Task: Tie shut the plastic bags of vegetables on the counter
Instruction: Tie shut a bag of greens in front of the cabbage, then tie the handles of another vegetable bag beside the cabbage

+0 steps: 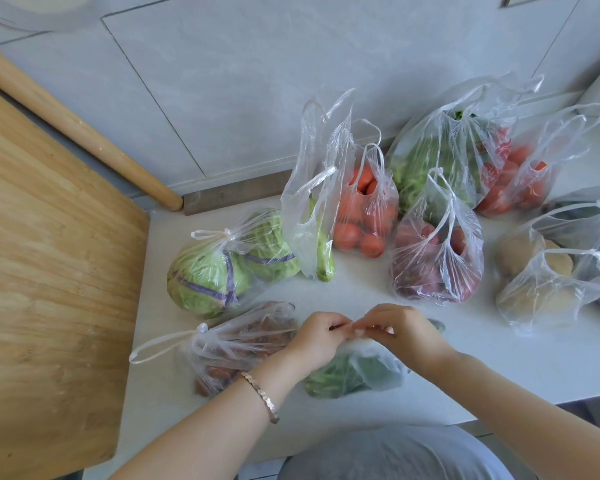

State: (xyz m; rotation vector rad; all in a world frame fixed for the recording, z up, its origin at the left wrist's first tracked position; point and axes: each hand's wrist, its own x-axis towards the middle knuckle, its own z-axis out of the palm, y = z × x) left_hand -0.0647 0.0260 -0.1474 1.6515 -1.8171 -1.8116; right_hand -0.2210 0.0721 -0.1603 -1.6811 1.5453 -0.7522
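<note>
- The left hand [317, 336] and the right hand [404, 332] meet at the middle of the counter [482, 368], fingertips pinched together on the handles of a bag of green vegetables [350, 374]; both hands are closed on that plastic, knuckles almost touching.
- That bag lies on the counter just under the hands, towards 6 o'clock from them.
- A bracelet [260, 396] sits on the left wrist.
- At 9 o'clock from the hands lies a bag of brownish vegetables [236, 344], its neck already knotted, one loop sticking out to the left.
- At 10 o'clock, a knotted bag holds two cabbages [222, 268] bound with purple tape.
- At 12 o'clock, a tall bag with a cucumber [314, 220] stands open, touching a bag of tomatoes [364, 216], also open.
- At 1 o'clock a bag of reddish-purple vegetables [437, 258] stands with its handles loose.
- Behind it are a bag of leafy greens [440, 154] and a second tomato bag [513, 178].
- At 3 o'clock, a bag of potatoes [551, 275] gapes open.
- A wooden board [49, 237] fills the left side, with a rolling pin [73, 126] along its far edge.
</note>
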